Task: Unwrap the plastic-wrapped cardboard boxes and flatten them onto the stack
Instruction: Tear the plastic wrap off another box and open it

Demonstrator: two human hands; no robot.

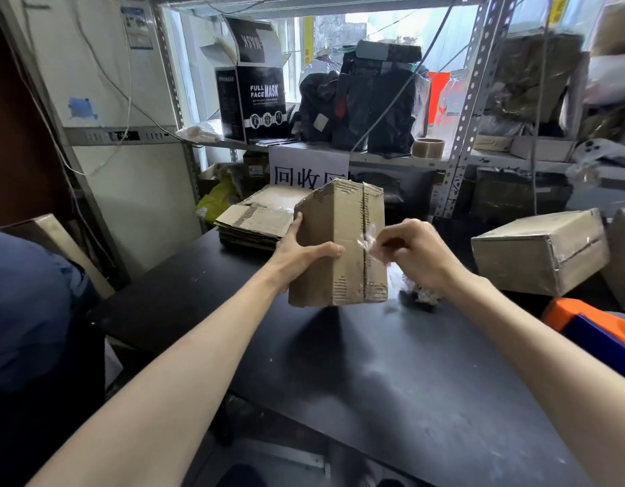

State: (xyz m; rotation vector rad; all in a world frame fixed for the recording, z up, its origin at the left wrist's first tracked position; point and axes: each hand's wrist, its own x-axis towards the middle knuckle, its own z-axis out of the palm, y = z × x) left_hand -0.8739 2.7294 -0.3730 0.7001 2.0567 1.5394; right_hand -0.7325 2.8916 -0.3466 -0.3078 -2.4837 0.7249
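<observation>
A worn brown cardboard box [342,219] is held upright above the black table [391,381]. My left hand [300,253] grips its left side, thumb across the front face. My right hand [416,254] pinches a strip of clear plastic tape [367,245] at the box's centre seam. A stack of flattened cardboard [254,219] lies at the table's far edge, behind the box. A plastic-wrapped box [539,251] sits on the right, with another wrapped box [623,254] at the frame edge.
A crumpled wad of clear plastic [421,297] lies on the table under my right wrist. Metal shelving [462,135] behind holds a black mask box [251,100], dark parcels and a tape roll [428,148]. An orange and blue object [592,325] sits at the right.
</observation>
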